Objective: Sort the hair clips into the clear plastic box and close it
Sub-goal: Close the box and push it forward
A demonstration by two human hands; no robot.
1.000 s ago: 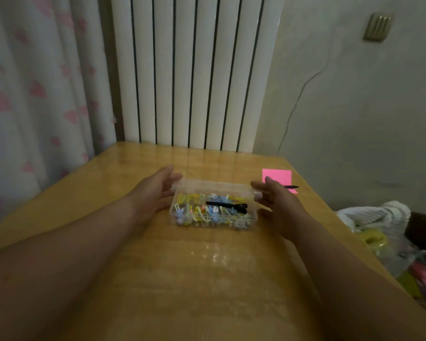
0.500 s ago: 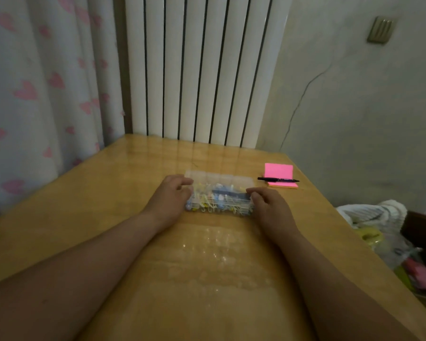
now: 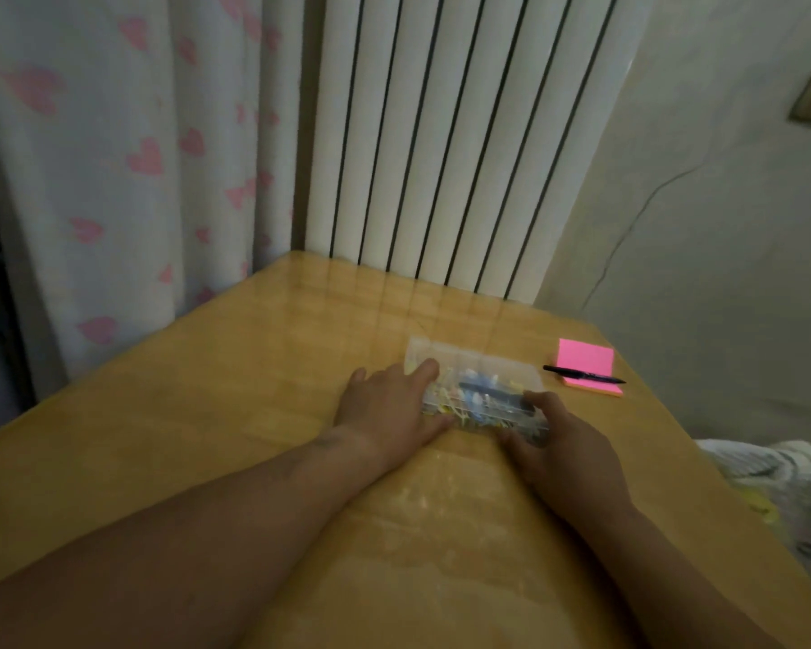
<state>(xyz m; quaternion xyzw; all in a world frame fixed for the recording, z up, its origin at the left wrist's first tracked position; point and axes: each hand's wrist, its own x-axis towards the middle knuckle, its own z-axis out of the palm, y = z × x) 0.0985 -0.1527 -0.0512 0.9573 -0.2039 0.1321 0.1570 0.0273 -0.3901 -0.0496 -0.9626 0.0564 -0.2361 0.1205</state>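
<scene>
The clear plastic box (image 3: 476, 363) lies on the wooden table (image 3: 235, 395) with its lid down. Inside it show several coloured hair clips (image 3: 476, 398) and a long black clip. My left hand (image 3: 389, 409) lies over the box's left end, fingers on the lid and thumb at its near edge. At the right near corner, my right hand (image 3: 558, 442) curls its fingers onto the lid, with the thumb against the front.
A pink sticky-note pad (image 3: 586, 363) with a black pen (image 3: 581, 374) on it lies right of the box. A white radiator (image 3: 441, 147) and a heart-print curtain (image 3: 113, 171) stand behind the table. Bags and clutter (image 3: 778, 489) sit past the right edge.
Both hands came in from the box's ends onto its lid, and the lid went down. The view also shifted, so the box sits further right.
</scene>
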